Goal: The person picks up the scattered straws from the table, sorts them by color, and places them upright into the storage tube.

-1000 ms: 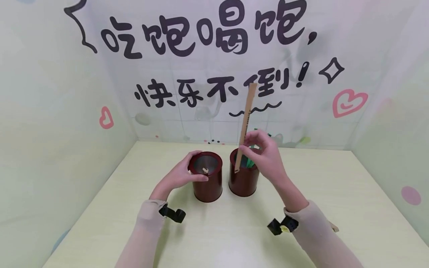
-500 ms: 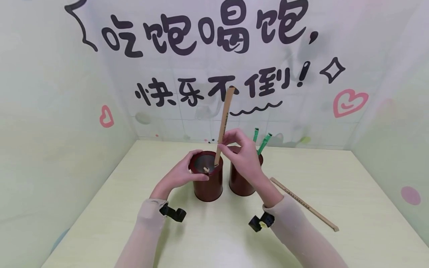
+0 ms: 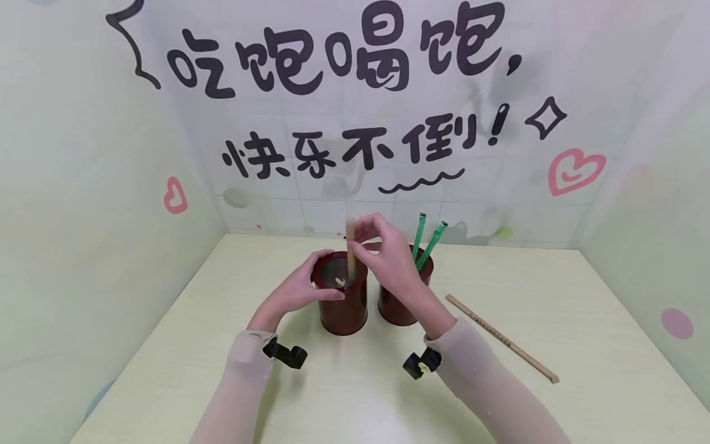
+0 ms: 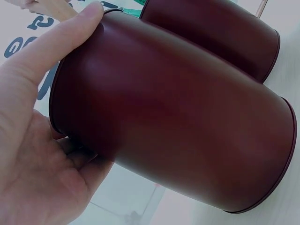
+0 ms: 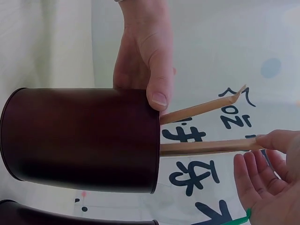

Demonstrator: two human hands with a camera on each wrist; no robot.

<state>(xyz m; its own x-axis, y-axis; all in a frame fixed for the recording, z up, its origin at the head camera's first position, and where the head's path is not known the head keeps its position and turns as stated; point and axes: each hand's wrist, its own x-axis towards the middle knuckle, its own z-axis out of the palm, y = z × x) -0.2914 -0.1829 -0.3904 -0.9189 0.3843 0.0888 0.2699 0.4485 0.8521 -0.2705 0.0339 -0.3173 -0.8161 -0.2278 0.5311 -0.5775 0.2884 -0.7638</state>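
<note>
My left hand point(image 3: 291, 290) grips the rim of a dark red canister point(image 3: 344, 317) standing on the table, thumb on the near side and fingers behind. Between thumb and fingertips, my right hand point(image 3: 391, 256) pinches a slim brown paper-wrapped stick point(image 5: 206, 148). Its lower end is inside this canister, hidden by the wall in the right wrist view. Another brown paper-wrapped stick point(image 5: 201, 108) leans out of the same canister, its tip bent. Close by on the right, a second dark red canister point(image 3: 395, 308) holds green wrapped sticks point(image 3: 431, 245), partly behind my right hand.
A third brown paper-wrapped stick point(image 3: 501, 338) lies slanted on the pale table point(image 3: 366, 394), right of my right forearm. Behind the canisters rises a wall sheet point(image 3: 288, 209) printed with large dark characters.
My right hand has moved left from over the right canister to the left one, and the pinched stick has gone down into it. My left hand stays on the rim.
</note>
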